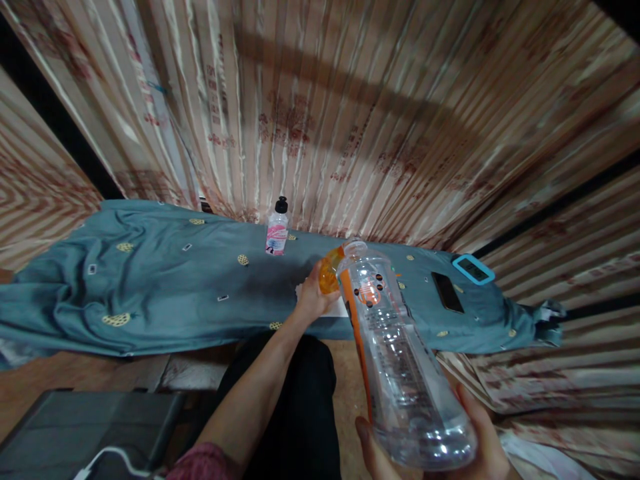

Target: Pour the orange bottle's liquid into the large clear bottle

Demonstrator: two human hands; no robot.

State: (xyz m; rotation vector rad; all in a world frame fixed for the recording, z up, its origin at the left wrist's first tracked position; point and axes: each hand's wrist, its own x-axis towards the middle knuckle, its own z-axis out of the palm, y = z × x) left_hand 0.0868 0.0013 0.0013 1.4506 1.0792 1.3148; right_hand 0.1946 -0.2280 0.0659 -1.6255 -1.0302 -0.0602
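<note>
My left hand (311,297) is closed around an orange see-through cup (330,272) above the cloth-covered table. In my right hand (480,433) is a large clear plastic bottle (400,367) with an orange label, gripped near its base. The bottle is tilted, its neck pointing away from me and resting at or just over the cup's rim; whether they touch I cannot tell. Under the cup lies something white and flat (337,308), partly hidden by my hand. A small bottle with a black cap and pink label (277,230) stands upright left of the cup.
A teal patterned cloth (165,280) covers the narrow table. To the right lie a dark phone (447,292) and a blue-framed digital clock (473,269). A pleated curtain (310,120) hangs behind. At the lower left are a grey seat (95,427) and a white cable (113,453).
</note>
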